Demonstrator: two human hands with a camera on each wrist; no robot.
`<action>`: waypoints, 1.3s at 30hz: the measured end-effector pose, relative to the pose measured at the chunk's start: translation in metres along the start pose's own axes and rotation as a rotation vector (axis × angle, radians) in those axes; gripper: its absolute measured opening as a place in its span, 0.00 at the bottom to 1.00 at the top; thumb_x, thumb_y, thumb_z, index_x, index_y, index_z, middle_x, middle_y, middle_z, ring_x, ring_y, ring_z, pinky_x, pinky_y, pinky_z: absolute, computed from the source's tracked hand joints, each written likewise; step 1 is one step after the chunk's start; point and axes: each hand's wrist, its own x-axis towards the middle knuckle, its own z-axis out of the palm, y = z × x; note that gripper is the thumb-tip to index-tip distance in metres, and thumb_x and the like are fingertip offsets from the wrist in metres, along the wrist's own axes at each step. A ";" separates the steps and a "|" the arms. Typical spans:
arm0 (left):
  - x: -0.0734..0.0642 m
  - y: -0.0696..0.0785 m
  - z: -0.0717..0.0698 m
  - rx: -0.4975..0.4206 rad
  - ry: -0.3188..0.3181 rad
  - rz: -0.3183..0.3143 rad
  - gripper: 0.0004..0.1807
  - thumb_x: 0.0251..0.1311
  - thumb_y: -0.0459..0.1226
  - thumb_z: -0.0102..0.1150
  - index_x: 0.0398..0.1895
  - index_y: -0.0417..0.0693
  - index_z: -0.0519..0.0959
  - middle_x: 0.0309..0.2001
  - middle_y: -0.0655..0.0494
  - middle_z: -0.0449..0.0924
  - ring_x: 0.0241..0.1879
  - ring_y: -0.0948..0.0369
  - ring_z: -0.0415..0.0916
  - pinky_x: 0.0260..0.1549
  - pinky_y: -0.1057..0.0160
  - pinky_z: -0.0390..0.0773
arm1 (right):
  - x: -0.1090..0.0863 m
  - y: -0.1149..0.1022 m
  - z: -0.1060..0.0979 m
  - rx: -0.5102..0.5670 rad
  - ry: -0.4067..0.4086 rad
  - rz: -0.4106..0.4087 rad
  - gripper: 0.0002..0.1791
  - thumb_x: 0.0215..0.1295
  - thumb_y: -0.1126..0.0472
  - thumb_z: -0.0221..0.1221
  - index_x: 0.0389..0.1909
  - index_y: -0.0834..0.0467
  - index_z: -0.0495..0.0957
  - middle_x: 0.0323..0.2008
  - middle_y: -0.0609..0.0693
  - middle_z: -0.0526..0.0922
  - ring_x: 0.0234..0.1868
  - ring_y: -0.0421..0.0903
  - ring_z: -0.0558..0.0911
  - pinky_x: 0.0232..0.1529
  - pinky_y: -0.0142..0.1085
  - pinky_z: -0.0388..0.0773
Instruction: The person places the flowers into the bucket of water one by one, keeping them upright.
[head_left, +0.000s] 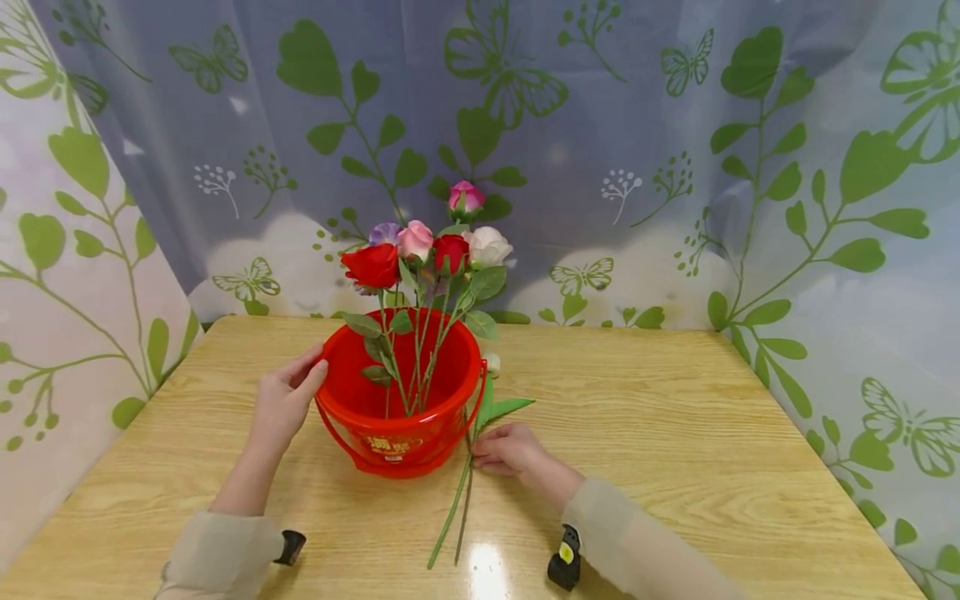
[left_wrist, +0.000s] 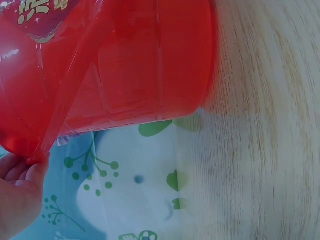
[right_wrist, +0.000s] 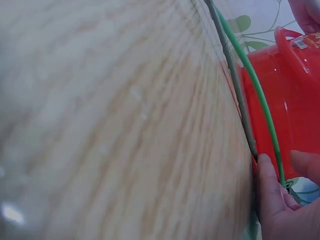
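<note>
A red plastic bucket (head_left: 393,446) stands on the table with several artificial roses (head_left: 416,242) upright inside. My left hand (head_left: 283,398) grips its rim at the left, thumb on one side and fingers on the other. Right of the bucket, a green flower stem (head_left: 447,517) and a darker stem (head_left: 462,525) lie on the table; broad green leaves (head_left: 487,408) and a white bloom (head_left: 491,362) show at their far end. My right hand (head_left: 517,454) is at these stems. In the right wrist view its thumb and forefinger stand apart, with the green stem between them.
The wood-grain table (head_left: 660,433) extends on both sides of the bucket. A leaf-and-butterfly patterned curtain (head_left: 600,167) hangs behind it. The bucket's red handle (head_left: 480,400) hangs down along its front.
</note>
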 end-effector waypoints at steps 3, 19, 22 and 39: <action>-0.001 0.001 0.001 -0.004 0.000 -0.006 0.21 0.59 0.36 0.53 0.54 0.33 0.70 0.51 0.40 0.71 0.40 0.79 0.68 0.37 0.81 0.69 | 0.002 0.001 0.002 -0.010 0.012 0.008 0.12 0.54 0.72 0.57 0.39 0.74 0.72 0.25 0.58 0.81 0.26 0.45 0.80 0.31 0.35 0.79; -0.001 0.001 0.002 0.001 -0.015 -0.004 0.22 0.60 0.38 0.52 0.54 0.33 0.70 0.51 0.40 0.71 0.41 0.78 0.68 0.37 0.80 0.70 | 0.007 0.001 0.004 0.020 0.053 0.026 0.05 0.54 0.73 0.56 0.32 0.70 0.72 0.17 0.50 0.77 0.20 0.40 0.77 0.26 0.31 0.78; -0.001 0.000 0.002 -0.006 -0.012 -0.008 0.22 0.60 0.38 0.52 0.54 0.32 0.70 0.51 0.39 0.71 0.41 0.77 0.69 0.37 0.80 0.70 | 0.005 0.000 0.003 0.043 0.054 0.016 0.06 0.53 0.74 0.56 0.33 0.72 0.72 0.16 0.50 0.77 0.20 0.39 0.77 0.25 0.29 0.78; -0.001 0.000 0.001 -0.031 0.003 0.010 0.21 0.59 0.35 0.52 0.53 0.32 0.70 0.51 0.39 0.71 0.40 0.80 0.68 0.37 0.81 0.70 | -0.009 -0.014 -0.012 0.069 0.114 -0.114 0.10 0.53 0.76 0.54 0.36 0.77 0.71 0.20 0.51 0.76 0.20 0.40 0.76 0.24 0.28 0.77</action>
